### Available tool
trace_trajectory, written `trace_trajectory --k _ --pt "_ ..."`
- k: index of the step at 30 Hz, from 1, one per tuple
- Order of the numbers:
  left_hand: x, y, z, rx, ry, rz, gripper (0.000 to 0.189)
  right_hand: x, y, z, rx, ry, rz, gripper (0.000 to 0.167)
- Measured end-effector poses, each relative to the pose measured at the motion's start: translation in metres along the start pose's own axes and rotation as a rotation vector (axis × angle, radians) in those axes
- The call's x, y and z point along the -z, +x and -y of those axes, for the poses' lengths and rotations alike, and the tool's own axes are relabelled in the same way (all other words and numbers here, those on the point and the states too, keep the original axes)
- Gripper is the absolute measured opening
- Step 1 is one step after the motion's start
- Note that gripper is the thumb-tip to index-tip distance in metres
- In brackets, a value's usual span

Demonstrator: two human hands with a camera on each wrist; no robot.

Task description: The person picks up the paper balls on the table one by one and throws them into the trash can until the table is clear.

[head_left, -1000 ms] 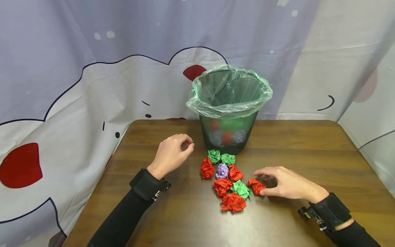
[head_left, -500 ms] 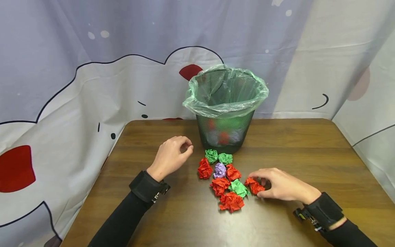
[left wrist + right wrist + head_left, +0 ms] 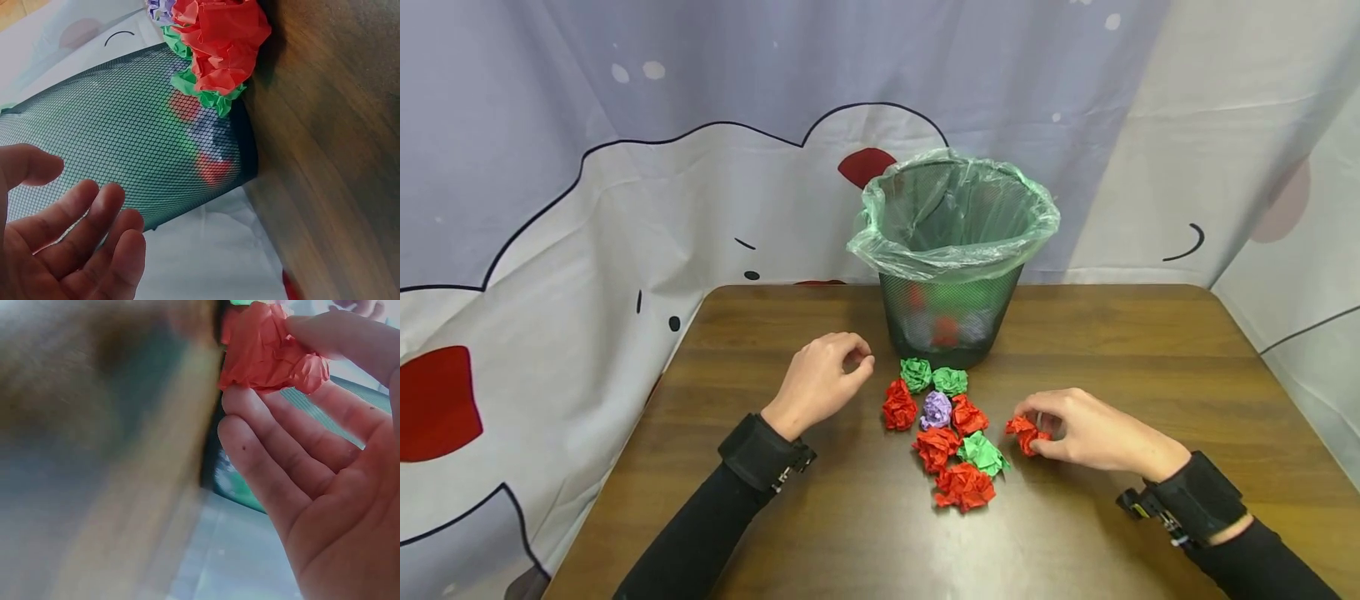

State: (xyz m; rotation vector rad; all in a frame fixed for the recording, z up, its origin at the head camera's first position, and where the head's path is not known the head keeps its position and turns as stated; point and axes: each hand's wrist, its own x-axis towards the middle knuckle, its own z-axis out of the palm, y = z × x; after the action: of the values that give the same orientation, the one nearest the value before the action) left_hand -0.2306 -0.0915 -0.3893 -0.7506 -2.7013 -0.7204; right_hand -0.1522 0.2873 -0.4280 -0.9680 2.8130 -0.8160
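Note:
My right hand (image 3: 1093, 433) pinches a red crumpled paper ball (image 3: 1024, 433) between thumb and fingers, to the right of the pile. The right wrist view shows that red ball (image 3: 269, 350) between the thumb and fingertips. My left hand (image 3: 823, 379), fingers loosely curled with nothing in them, hovers left of the pile; in the left wrist view the hand (image 3: 81, 237) is beside the mesh bin. Several paper balls lie in front of the bin: red (image 3: 964, 487), green (image 3: 982, 453) and one purple (image 3: 936, 411).
A black mesh bin (image 3: 917, 321) lined with a green plastic bag (image 3: 955, 262) stands at the back of the wooden table (image 3: 1112, 350). Crumpled paper shows through its mesh. A patterned curtain (image 3: 737, 200) hangs behind the table.
My right hand has closed its thumb and fingers on the red paper ball and drawn it slightly up and away from the pile. The left hand has hardly moved.

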Motion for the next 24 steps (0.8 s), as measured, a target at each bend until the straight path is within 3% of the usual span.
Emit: trace_trajectory --k 11,16,24 --pt "-0.006 -0.002 -0.002 -0.008 0.008 0.027 0.011 0.054 0.006 0.021 0.024 -0.095 -0.106 0.036" --pt "-0.010 -0.004 -0.004 -0.025 0.004 0.051 0.011 0.087 0.008 0.032 0.085 -0.204 -0.200 0.040" --pt "-0.017 -0.006 -0.006 -0.028 0.034 0.081 0.010 0.139 0.018 0.054 0.147 -0.334 -0.278 0.048"
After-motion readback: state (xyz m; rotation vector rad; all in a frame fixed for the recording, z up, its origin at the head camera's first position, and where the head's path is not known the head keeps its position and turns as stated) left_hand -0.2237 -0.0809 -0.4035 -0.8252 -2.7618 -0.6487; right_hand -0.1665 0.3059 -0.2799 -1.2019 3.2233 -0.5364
